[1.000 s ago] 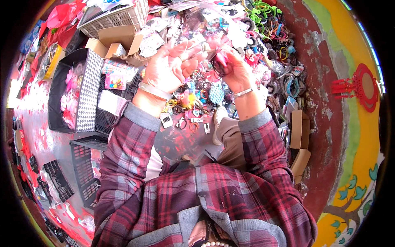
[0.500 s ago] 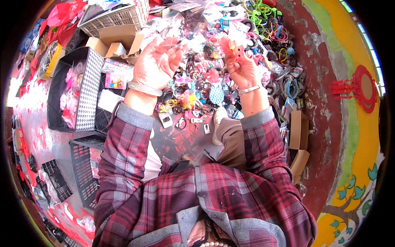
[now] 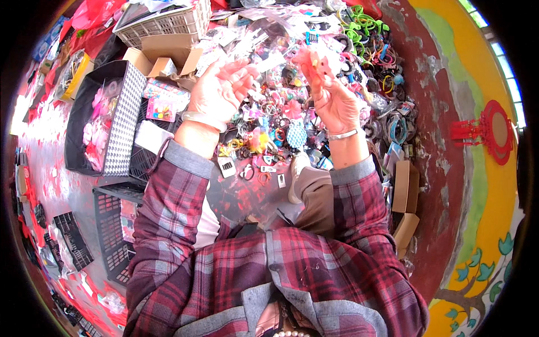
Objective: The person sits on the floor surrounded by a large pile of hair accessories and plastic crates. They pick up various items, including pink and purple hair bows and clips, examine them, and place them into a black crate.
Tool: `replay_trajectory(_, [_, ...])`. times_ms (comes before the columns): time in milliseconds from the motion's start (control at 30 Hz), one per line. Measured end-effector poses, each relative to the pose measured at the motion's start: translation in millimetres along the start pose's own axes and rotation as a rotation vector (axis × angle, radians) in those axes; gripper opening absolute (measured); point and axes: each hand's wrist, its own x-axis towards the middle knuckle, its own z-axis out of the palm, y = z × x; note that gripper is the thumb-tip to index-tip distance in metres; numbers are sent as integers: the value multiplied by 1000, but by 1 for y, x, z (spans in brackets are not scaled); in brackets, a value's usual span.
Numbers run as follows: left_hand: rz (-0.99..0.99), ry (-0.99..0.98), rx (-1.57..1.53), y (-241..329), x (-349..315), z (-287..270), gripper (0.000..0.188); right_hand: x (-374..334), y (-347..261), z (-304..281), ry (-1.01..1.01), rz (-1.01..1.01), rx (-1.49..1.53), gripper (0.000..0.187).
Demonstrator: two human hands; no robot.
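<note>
My right hand (image 3: 335, 106) pinches a pink hair ornament (image 3: 315, 63) between thumb and fingers, above the far middle of a big pile of hair accessories (image 3: 296, 108). The ornament has soft, petal-like pink parts and a smooth pink piece near my thumb. Across from it, my left hand (image 3: 220, 90) is raised palm up, its fingers loosely bent and apart, with nothing plainly visible in them. Directly below in the pile lie a light-blue beaded piece (image 3: 296, 135) and a yellow-and-pink flower piece (image 3: 258, 141).
At left stand a houndstooth-sided box (image 3: 120, 121) with pink pieces, an opened cardboard box (image 3: 171, 48) and a cream crate (image 3: 163, 28). A black plastic basket (image 3: 112, 230) lies nearer me. Green bands (image 3: 359, 25) sit at the far right, beside a painted wall (image 3: 477, 185).
My right hand has shifted slightly, tilting the pink hair ornament up and to the left. My left hand has moved a little right, its fingers turning toward the pile.
</note>
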Motion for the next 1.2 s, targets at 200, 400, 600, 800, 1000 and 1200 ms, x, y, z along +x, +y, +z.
replay_trajectory(200, [7, -118, -138, 3, -4, 6, 44, -5, 3, 2, 174, 74, -238, 37])
replay_trajectory(400, [-27, -224, -80, -1, -7, 6, 44, -6, 9, -1, 163, 105, -463, 26])
replay_trajectory(600, [37, -42, 35, -1, -7, 4, 49, -8, -1, -3, 184, -164, -411, 23])
replay_trajectory(800, [38, 61, 157, 2, -7, -4, 48, -17, -13, 6, 135, -261, -645, 31])
replay_trajectory(1000, [98, 60, 398, 1, -17, 6, 43, -23, -17, 22, 139, -396, -1043, 27])
replay_trajectory(1200, [153, -34, 508, -1, -22, 11, 41, -23, -19, 5, 210, -365, -1198, 25])
